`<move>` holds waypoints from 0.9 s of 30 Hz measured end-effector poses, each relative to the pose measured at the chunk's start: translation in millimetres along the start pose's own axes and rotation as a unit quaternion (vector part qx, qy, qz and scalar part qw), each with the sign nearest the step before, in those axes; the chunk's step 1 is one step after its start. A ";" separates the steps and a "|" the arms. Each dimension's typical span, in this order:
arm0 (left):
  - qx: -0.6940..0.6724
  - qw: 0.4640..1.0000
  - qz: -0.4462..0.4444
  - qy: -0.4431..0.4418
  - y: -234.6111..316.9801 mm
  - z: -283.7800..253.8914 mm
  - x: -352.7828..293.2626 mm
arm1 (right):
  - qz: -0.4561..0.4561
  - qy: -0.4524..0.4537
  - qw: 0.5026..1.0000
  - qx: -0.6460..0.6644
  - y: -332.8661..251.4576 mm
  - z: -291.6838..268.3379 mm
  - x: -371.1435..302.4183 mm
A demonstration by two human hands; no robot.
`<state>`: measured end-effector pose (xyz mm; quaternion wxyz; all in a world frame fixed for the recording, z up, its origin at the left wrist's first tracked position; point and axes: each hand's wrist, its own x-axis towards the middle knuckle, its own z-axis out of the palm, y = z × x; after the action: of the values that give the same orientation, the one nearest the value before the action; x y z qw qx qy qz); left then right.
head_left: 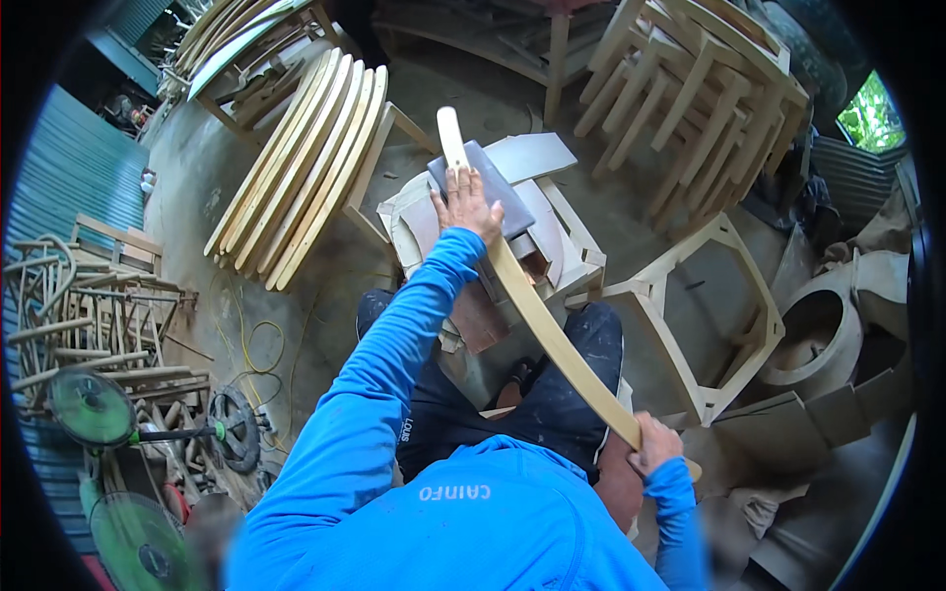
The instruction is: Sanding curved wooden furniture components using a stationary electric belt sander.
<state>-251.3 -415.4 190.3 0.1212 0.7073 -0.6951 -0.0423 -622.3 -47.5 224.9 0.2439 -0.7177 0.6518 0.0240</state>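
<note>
A long, curved wooden slat [552, 330] runs slantwise from the far middle toward my right side. My right hand [654, 443] is closed around its near end, beside my right thigh. Toward the far end, my left hand [467, 205] lies flat on the slat, fingers stretched out and thumb apart. A dark grey square sheet [505, 197] shows on both sides of the slat there; its middle is hidden by the slat and hand. Beneath is a low stand [404, 219] with pale pieces on it. A brown flat piece [480, 320] hangs at its near side.
Several similar curved slats [315, 163] rest in a row at the left. An angular wooden frame [655, 295] stands at the right, with stacked frames [705, 94] behind. Left are a green fan [94, 406], a yellow cord [264, 345] and piled wooden parts [108, 315]. A drum-like shell [803, 335] sits far right.
</note>
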 end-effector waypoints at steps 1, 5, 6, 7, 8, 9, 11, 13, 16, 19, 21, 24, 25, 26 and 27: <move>0.000 1.000 0.003 -0.004 -6.6 -0.2 6.7 | 0.006 -0.001 1.000 -0.008 10.6 1.3 -17.6; -0.010 0.999 0.029 0.012 10.2 7.3 -18.8 | 0.040 -0.030 0.998 0.036 58.8 15.1 -84.5; 0.006 0.999 0.035 0.017 19.8 6.1 -35.0 | 0.050 -0.037 0.997 0.044 65.5 16.7 -95.6; 0.021 0.999 0.038 0.026 27.5 3.2 -49.3 | 0.052 -0.038 0.997 0.047 70.3 17.4 -104.0; 0.028 0.999 0.029 0.001 34.0 -0.9 -58.4 | 0.060 -0.050 0.996 0.051 74.9 17.6 -109.4; 0.035 0.999 0.019 -0.023 37.9 -2.9 -61.2 | 0.067 -0.063 0.994 0.054 79.0 19.0 -112.4; 0.038 0.999 0.022 0.004 26.9 0.8 -44.8 | 0.048 -0.051 0.996 0.052 72.5 12.8 -93.8; 0.044 0.998 0.034 0.042 12.2 3.3 -12.9 | 0.013 -0.001 0.997 0.077 62.1 10.4 -66.9; 0.050 0.998 0.023 0.039 -20.2 1.8 45.0 | 0.005 0.040 0.997 0.071 18.0 -15.6 -14.9; 0.008 1.000 0.010 0.026 -37.3 2.2 66.0 | -0.005 0.059 0.996 0.068 10.6 -8.0 3.3; 0.036 0.999 0.015 0.017 -30.5 5.1 48.5 | -0.008 0.060 0.996 0.067 24.8 5.6 -11.3; 0.080 0.997 0.014 -0.006 16.2 -0.2 -18.0 | 0.024 0.031 0.997 0.072 65.3 37.3 -62.8; 0.088 0.996 0.020 0.008 26.2 -1.3 -40.9 | 0.030 0.008 0.997 0.068 74.6 38.0 -79.0; 0.062 0.998 0.027 0.007 37.8 -0.8 -59.0 | 0.041 -0.014 0.997 0.064 84.5 39.2 -94.4; 0.043 0.999 0.023 0.010 43.1 2.6 -68.8 | 0.049 -0.031 0.997 0.055 94.3 42.5 -103.5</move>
<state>-295.9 -347.5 190.3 0.0981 0.6959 -0.7114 -0.0023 -714.9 61.5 193.9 0.3017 -0.6694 0.6785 0.0223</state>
